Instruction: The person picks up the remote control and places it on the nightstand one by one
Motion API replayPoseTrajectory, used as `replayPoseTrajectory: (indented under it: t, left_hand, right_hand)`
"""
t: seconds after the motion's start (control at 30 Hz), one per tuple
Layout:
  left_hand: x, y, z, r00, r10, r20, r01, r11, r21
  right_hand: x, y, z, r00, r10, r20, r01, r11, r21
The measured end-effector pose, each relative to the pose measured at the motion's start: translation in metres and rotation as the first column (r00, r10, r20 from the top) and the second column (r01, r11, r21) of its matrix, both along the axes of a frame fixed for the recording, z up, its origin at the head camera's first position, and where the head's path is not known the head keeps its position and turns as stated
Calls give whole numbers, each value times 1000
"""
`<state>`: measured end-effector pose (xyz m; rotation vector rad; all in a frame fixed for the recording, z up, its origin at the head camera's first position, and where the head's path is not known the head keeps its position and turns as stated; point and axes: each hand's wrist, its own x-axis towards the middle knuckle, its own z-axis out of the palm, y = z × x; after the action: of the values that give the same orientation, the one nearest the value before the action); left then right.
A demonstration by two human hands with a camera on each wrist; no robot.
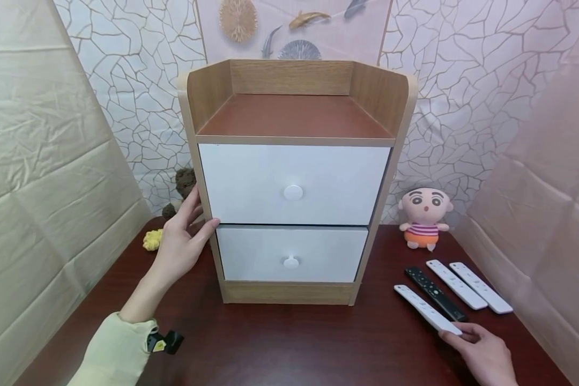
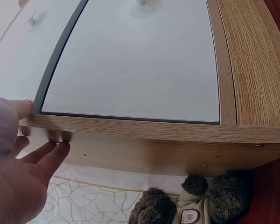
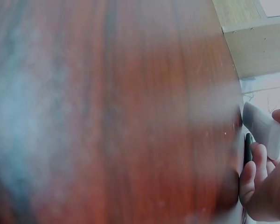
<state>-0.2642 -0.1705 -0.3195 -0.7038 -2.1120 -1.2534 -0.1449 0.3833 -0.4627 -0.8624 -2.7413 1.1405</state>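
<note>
A wooden cabinet [image 1: 289, 292] with two white drawers stands upright in the middle, both drawer fronts closed. My left hand [image 1: 180, 241] rests against its left edge, thumb on the front near the gap between the drawers. In the left wrist view the fingertips [image 2: 60, 147] touch the side panel. At the lower right, my right hand [image 1: 484, 351] pinches the near end of a white remote control [image 1: 424, 308]. That remote slants beside a black remote control [image 1: 434, 292]. The right wrist view shows the thumb over the white remote [image 3: 266, 128], its far end leading away.
Two more white remotes [image 1: 455, 284] lie right of the black one. A cartoon boy plush [image 1: 423, 217] sits behind them. Left of the cabinet are a yellow item [image 1: 151, 240] and a dark brown curly plush [image 1: 185, 181]. Pale cloth walls [image 1: 550, 177] flank the dark red table [image 1: 270, 343].
</note>
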Motion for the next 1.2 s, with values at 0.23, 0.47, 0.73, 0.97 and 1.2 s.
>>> replayPoseTrajectory:
  t: [0.23,0.47,0.73,0.97,1.2]
  left_hand:
    - [0,0,0,1000,2,7,-2,1000,4]
    - [0,1,-1,1000,0,21,-1,1000,11]
    - [-1,1,-3,999,-14,29,13,1000,21]
    - [-1,1,-2,999,-18,34,17,1000,22]
    - [0,0,-2,999,-11,50,11,1000,14]
  right_hand:
    - [2,-6,3,999,-37,-11,37,997,-62]
    - [4,-12,5,996,-67,-61,63,996,-64]
    - [4,-15,6,992,-111,-66,106,992,-72]
    - [4,-15,5,989,-126,-81,120,990,-74]
    - [5,-17,7,987,-138,-86,131,987,-89]
